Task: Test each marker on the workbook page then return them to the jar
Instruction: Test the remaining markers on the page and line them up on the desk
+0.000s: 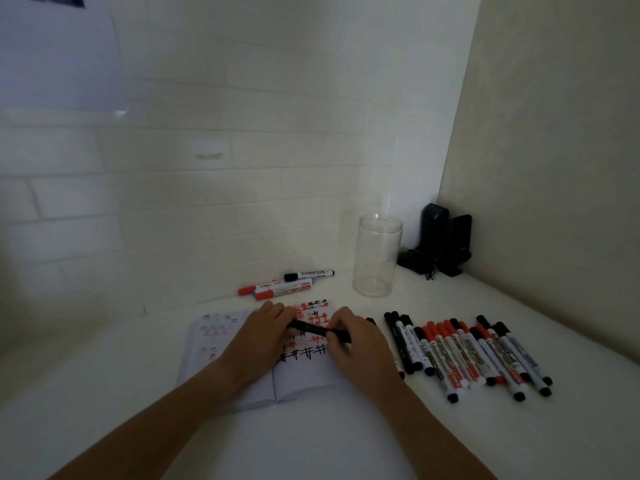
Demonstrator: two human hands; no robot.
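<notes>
An open workbook lies on the white table, its right page covered with red and black test marks. Over that page both hands hold one black marker horizontally: my left hand grips its left end, my right hand its right end. A clear jar stands upright and empty behind the book, to the right. A row of several black and red markers lies to the right of my right hand. Three more markers lie behind the book near the wall.
A black device with a cable stands in the back right corner, next to the jar. Tiled wall runs along the back and a plain wall along the right. The white table extends toward me.
</notes>
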